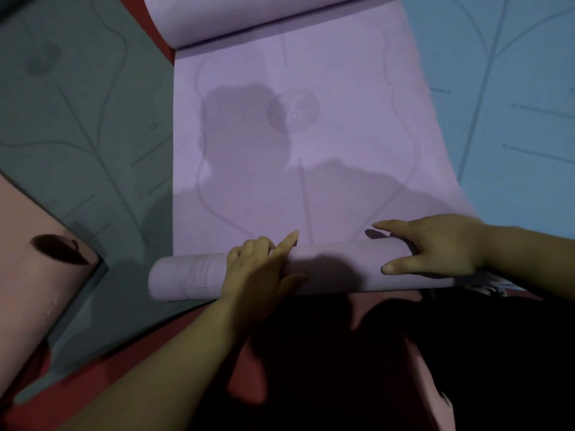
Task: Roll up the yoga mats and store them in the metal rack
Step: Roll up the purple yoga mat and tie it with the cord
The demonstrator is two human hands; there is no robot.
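A purple yoga mat (311,144) lies flat on the floor ahead of me, its near end wound into a roll (193,276) that runs across the view. My left hand (258,269) rests on top of the roll near its middle, index finger pointing forward, the other fingers bent over it. My right hand (441,247) presses on the roll further right, with fingers spread and thumb along its near side. The mat's far end (249,20) curls up at the top. The metal rack is out of view.
A grey-green mat (77,119) lies flat on the left and a light blue mat (513,88) on the right. A rolled pink mat (40,293) lies at the lower left, its open end towards the purple roll. Red floor (102,371) shows below.
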